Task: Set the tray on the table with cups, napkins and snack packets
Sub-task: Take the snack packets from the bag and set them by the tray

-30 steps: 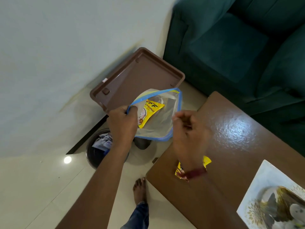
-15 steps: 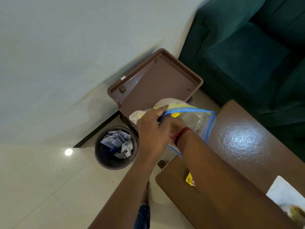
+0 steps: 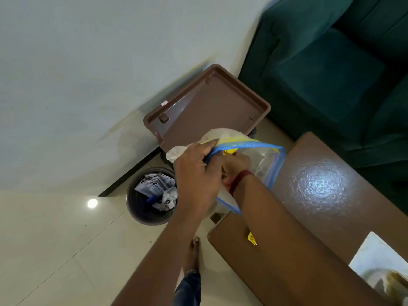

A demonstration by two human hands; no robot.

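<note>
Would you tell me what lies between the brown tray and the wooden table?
In the head view, a clear zip bag lies between tray and table: the left hand grips its mouth and the right hand is inside it.

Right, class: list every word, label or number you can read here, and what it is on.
Nothing reads clearly.
Sticker on the brown tray: too small.
Yellow packet inside the zip bag: print blurred.
Papers in the bin: print too small.
</note>
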